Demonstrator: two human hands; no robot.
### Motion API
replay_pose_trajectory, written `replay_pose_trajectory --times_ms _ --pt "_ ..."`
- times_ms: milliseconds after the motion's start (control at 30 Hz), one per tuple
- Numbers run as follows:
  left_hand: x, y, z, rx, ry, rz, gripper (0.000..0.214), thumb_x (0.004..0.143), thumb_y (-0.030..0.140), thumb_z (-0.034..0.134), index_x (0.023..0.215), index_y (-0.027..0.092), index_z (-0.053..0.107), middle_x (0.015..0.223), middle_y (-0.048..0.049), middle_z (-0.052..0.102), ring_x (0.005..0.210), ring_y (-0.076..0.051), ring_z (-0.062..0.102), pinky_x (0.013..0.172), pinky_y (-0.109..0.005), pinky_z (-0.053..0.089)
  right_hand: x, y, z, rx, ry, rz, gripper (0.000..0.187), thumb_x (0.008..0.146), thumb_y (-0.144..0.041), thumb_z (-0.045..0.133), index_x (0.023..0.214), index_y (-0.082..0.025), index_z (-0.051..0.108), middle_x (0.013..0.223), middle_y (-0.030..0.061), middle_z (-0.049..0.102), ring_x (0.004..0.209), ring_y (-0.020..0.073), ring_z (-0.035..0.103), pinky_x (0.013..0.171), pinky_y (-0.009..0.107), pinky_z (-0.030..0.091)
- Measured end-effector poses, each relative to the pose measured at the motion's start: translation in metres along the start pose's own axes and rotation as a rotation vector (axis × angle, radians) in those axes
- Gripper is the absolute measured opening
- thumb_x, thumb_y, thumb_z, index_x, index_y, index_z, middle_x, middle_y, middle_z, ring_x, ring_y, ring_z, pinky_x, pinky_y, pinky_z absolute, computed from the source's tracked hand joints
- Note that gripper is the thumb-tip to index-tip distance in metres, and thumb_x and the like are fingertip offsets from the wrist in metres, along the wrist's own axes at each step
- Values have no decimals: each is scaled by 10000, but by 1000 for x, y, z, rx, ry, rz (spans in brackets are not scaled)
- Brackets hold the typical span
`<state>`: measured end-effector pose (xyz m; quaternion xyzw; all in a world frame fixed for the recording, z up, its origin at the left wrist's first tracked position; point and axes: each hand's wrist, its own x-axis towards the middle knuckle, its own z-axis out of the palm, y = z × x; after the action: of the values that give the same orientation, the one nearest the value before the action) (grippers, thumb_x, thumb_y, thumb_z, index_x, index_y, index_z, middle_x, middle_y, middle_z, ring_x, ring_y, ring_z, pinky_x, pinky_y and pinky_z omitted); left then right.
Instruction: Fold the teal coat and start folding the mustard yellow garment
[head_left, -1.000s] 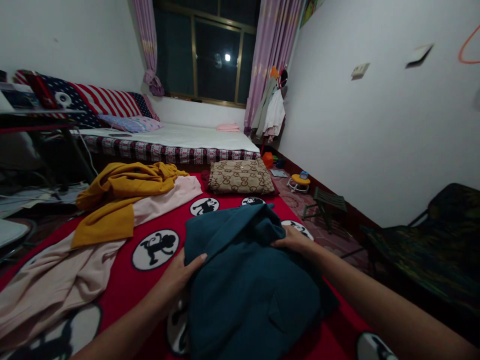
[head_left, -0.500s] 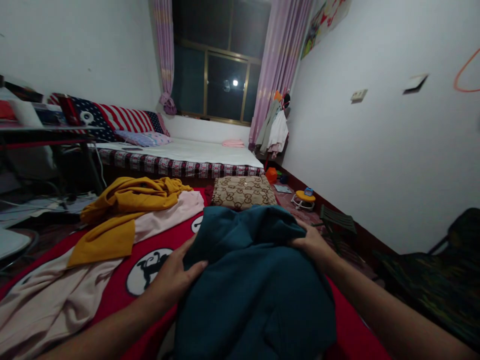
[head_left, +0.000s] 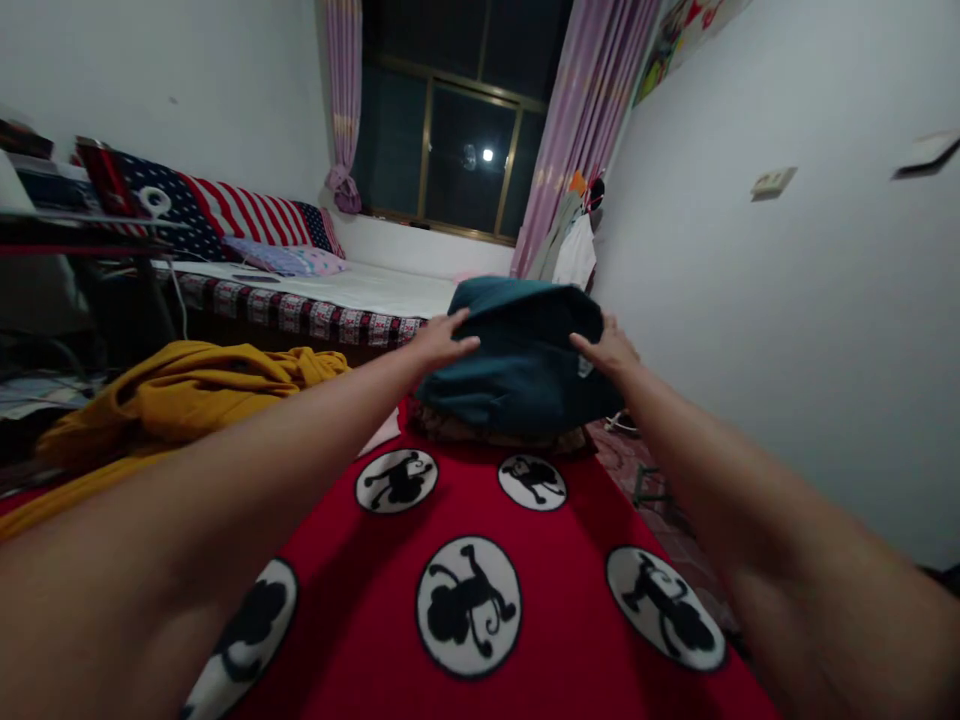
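Note:
A folded teal garment (head_left: 510, 385) rests over the brown patterned cushion (head_left: 480, 428) at the far end of the red blanket. Its upper edge gapes into a dark opening, and a small white tag shows near the right side. My left hand (head_left: 442, 340) grips its left edge, thumb and fingers on the cloth. On the opposite side my right hand (head_left: 611, 350) grips the right edge, its thumb at the opening. The garment covers most of the cushion.
The red blanket (head_left: 360, 620) with round monkey prints spreads in front of me. A mustard-yellow garment (head_left: 202, 390) lies crumpled at left, with a bit of pale pink cloth (head_left: 382, 432) beside it. Behind stands a bed (head_left: 375, 285); a desk (head_left: 67, 225) is at left.
Both hands have carried the teal garment forward, away from me, from the near part of the blanket onto the brown cushion. The camera view has shifted slightly.

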<state>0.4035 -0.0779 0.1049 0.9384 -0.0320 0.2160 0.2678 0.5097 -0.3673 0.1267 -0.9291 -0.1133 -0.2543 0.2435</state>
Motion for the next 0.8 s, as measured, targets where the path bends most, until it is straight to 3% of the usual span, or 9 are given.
replay_pose_trajectory --times_ms 100,200,267,367,433,500,567,700,800 --pt "-44 -25 67 71 -168 2 672 766 426 688 1375 234 481 1515 -148 322 1385 -387 270 1079 -532 292 -40 26 64 -220 -325 -108 628 885 -579 434 1441 -296 355 1540 105 271 1391 375 239 1054 673 196" --pt "-80 -42 101 199 -200 29 855 702 326 753 1447 357 334 1591 -80 113 1436 -381 94 1052 -556 315 -73 38 99 -243 -406 -72 566 925 -570 332 1430 -320 380 1546 90 263 1394 379 236 1004 693 261" --pt "-86 -45 102 288 -185 48 857 723 302 737 1457 373 301 1585 -75 133 1431 -355 132 1045 -505 346 -81 35 103 -245 -374 -58 598 922 -591 310 1438 -295 373 1549 108 251 1400 389 214 1001 707 239" --pt "-79 -39 85 332 -149 58 744 730 303 737 1397 358 414 1480 -84 346 1329 -320 337 992 -417 411 -90 21 95 -254 -296 -130 679 903 -635 319 1442 -225 365 1537 147 264 1410 352 206 1056 675 172" --pt "-72 -35 75 341 -119 56 588 767 338 702 1321 325 505 1341 -89 478 1222 -297 442 936 -389 443 -101 12 91 -276 -269 -239 738 868 -638 419 1458 -204 325 1539 171 246 1410 334 217 1063 648 202" --pt "-66 -33 69 348 -89 50 416 816 345 646 1222 289 582 1209 -83 549 1133 -273 500 896 -363 455 -113 7 92 -322 -265 -323 766 828 -533 573 1467 -209 300 1545 186 220 1401 347 242 1038 640 265" --pt "-62 -34 68 352 -75 47 277 830 276 619 1106 267 642 1126 -67 580 1078 -247 530 875 -327 454 -121 5 92 -359 -258 -340 702 829 -342 614 1455 -210 325 1541 194 230 1388 360 276 1010 626 316" --pt "-55 -38 69 349 -74 43 191 812 128 557 910 220 693 1001 -63 633 999 -223 568 828 -289 449 -115 6 83 -336 -258 -375 507 875 -111 438 1369 -221 467 1476 137 398 1317 282 425 1004 477 399" --pt "-58 -33 68 320 -64 56 236 817 113 514 955 216 676 1009 -58 656 989 -222 583 811 -296 447 -107 18 75 -250 -152 -463 505 896 -58 331 1315 -261 526 1428 39 483 1320 197 427 1089 417 314"
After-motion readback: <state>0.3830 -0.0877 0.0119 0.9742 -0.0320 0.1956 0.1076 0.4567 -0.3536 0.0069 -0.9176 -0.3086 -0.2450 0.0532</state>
